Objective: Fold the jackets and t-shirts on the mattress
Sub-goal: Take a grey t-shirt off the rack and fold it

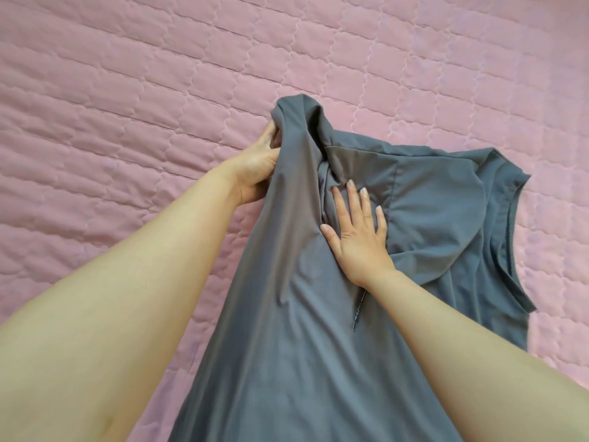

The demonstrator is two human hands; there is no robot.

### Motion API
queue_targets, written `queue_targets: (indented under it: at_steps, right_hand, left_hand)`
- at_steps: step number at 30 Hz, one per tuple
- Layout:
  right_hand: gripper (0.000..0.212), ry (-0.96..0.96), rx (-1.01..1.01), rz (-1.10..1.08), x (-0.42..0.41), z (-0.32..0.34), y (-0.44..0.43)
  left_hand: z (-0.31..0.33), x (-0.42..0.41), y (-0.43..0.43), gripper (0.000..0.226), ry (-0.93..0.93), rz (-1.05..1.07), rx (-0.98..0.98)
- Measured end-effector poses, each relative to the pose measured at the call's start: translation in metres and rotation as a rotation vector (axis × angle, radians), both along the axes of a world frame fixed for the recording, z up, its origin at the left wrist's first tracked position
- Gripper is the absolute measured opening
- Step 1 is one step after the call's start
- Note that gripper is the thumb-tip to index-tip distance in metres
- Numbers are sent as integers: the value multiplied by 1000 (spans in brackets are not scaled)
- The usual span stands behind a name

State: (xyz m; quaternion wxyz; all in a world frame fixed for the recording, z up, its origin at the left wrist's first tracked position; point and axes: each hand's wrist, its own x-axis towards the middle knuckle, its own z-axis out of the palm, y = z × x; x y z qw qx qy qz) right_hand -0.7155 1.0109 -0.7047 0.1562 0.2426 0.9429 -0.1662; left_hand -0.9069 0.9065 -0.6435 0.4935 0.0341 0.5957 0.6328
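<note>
mattress: pink quilted mattress [95, 90] fills pretty much the whole view, bare on the left side, with the clothing lying right of centre

left hand: the left hand [256, 169] is up at the garment's top-left corner, with the arm reaching in from the bottom left

left fingers: the fingers [271, 132] are curled tight round a bunched-up wad of fabric, so it's a proper grip and that corner is pulled up into a peak off the mattress

garment: grey garment [287, 346], thin stretchy-looking cloth, lying on the mattress and running from the near edge of the view up towards the middle, with its top end rumpled and partly folded over itself

zip: there's a short zip [357, 314] showing in the cloth just below the right wrist

right hand: the right hand [358, 237] is lying palm down on the middle of the garment

right fingers: these fingers [350, 199] are straight and spread out, pressing on the fabric and not gripping anything

armhole: on the far right a hemmed sleeveless armhole [503, 244] lies open and flat against the mattress
</note>
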Motion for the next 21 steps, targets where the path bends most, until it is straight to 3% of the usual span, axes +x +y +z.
queue_targets:
  at_steps: [4, 7, 11, 14, 16, 21]
  right_hand:
    - [64, -15, -5, -2, -2, -1, 2]
    - [64, -37, -25, 5, -3, 1, 3]
    - [65, -53, -33, 0, -5, 9, 6]
    - [68, -68, -78, -22, -10, 21, 7]
    - [73, -50, -136, -70, -14, 33, 7]
    - [76, -1, -238, -186, -20, 55, 2]
  left_hand:
    - [-2, -11, -4, 57, -6, 201, 64]
    - [-5, -14, -13, 46, 50, 243, 37]
    - [-5, -18, -20, 51, 58, 295, -1]
    - [1, -11, -29, 60, 3, 205, -25]
    - [4, -1, -34, 53, -12, 105, -77]
    - [9, 17, -37, 71, 101, -33, -149]
